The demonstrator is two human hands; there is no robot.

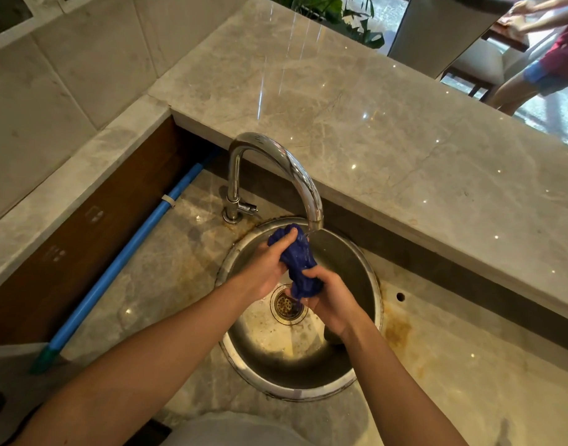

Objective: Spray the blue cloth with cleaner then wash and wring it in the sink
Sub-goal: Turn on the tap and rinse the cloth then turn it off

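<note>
The blue cloth [298, 264] is bunched into a wet, dark roll over the round steel sink [353, 252]. My left hand [266, 268] grips its upper end and my right hand [332, 296] grips its lower end, just above the brass drain [287, 305]. The chrome tap [278, 156] arches over the basin, and its spout ends right above the top of the cloth. A thin stream of water falls from the spout onto the cloth. No spray bottle is in view.
A raised marble counter [389, 130] runs behind and to the right of the sink. A blue pipe [125, 252] lies along the wooden wall on the left. Rust stains ring the basin's rim. A person stands at the far right beyond the counter.
</note>
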